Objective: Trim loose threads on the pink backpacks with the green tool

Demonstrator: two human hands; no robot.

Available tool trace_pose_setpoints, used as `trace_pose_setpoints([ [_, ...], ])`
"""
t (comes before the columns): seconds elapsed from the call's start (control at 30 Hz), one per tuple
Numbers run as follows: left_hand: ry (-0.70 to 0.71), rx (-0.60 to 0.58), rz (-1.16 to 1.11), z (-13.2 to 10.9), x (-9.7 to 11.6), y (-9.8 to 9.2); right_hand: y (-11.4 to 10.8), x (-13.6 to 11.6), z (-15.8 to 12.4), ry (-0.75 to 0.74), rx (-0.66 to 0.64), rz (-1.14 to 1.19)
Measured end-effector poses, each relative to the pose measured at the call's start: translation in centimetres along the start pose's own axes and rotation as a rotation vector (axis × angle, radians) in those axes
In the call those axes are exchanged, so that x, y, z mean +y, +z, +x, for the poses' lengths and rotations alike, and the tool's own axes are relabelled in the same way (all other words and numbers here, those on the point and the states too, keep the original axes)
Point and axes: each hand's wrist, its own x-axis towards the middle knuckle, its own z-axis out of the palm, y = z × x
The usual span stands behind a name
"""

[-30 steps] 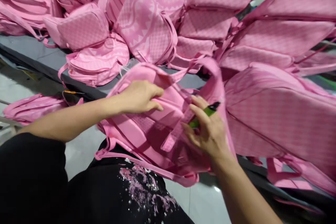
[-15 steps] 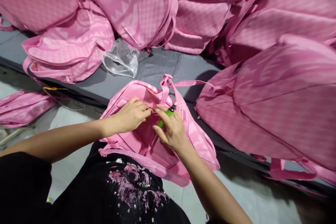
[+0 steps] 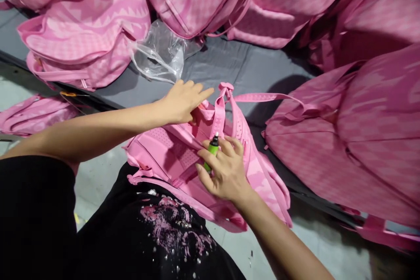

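Note:
An open pink backpack [image 3: 183, 157] leans between my body and the grey-covered table, its perforated lining showing. My left hand [image 3: 183, 103] is at its far upper rim, fingers stretched across the edge and thumb tucked down at it; the thumb's grip is partly hidden. My right hand [image 3: 228, 170] lies over the opening, with a green marker pen [image 3: 212, 153] held among its fingers. The pen has a black collar and a pale tip pointing up and away. Beside that hand rises a knotted pink strap [image 3: 225, 92].
Several pink backpacks cover the grey table [image 3: 226, 63], with a large backpack [image 3: 370, 140] close on the right. A clear plastic bag [image 3: 160, 54] lies near a backpack [image 3: 88, 30] at the left. Another pink bag [image 3: 36, 116] is lower left.
My left hand has moved up and away from my right hand, from inside the opening to the far rim. My right hand stays over the opening with the marker pen. The view has shifted.

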Motion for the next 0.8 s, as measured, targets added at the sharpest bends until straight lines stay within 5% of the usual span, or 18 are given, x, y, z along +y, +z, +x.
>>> trace_pose_setpoints([
  [0.23, 0.162, 0.141, 0.133, -2.0, 1.1, 0.0, -1.3, 2.5, -0.6, -0.022, -0.120, -0.209],
  [0.4, 0.235, 0.059, 0.154, -1.4, 1.8, 0.3, -0.4, 2.5, -1.3, 0.069, -0.049, -0.024],
  [0.8, 0.130, 0.033, 0.086, -0.3, 2.1, 1.9, 0.3, 2.5, -1.6, 0.066, -0.139, -0.220],
])
